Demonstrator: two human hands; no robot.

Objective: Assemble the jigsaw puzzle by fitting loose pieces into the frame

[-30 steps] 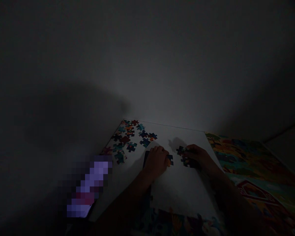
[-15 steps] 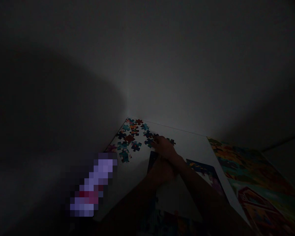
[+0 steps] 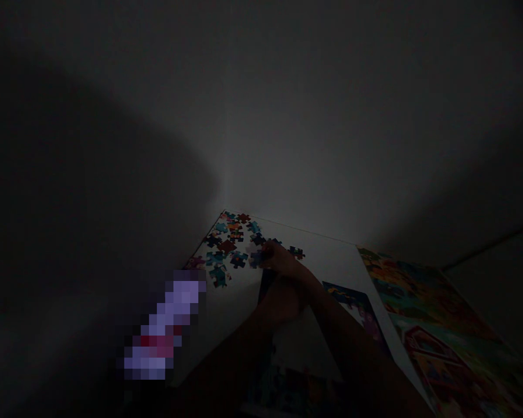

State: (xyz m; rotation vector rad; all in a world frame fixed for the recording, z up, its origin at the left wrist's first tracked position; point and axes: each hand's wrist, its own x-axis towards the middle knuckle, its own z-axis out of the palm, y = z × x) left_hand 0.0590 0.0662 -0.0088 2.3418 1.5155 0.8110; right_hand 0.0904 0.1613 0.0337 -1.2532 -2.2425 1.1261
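White board (image 3: 314, 261) w/ jigsaw pcs (image 3: 226, 247), dim wall (image 3: 314, 145) behind; R hand (image 3: 283, 261) over L hand (image 3: 283, 302) (grips too dark to tell).

It is too dark here, and I can't read any words, numbers or signs. The puzzle pieces (image 3: 226, 247) and the bright mat (image 3: 436, 319) show me only colors and shapes.

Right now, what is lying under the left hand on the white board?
A dark flat object sticks out beside the left hand on the white board; the part under the hand cannot be seen.
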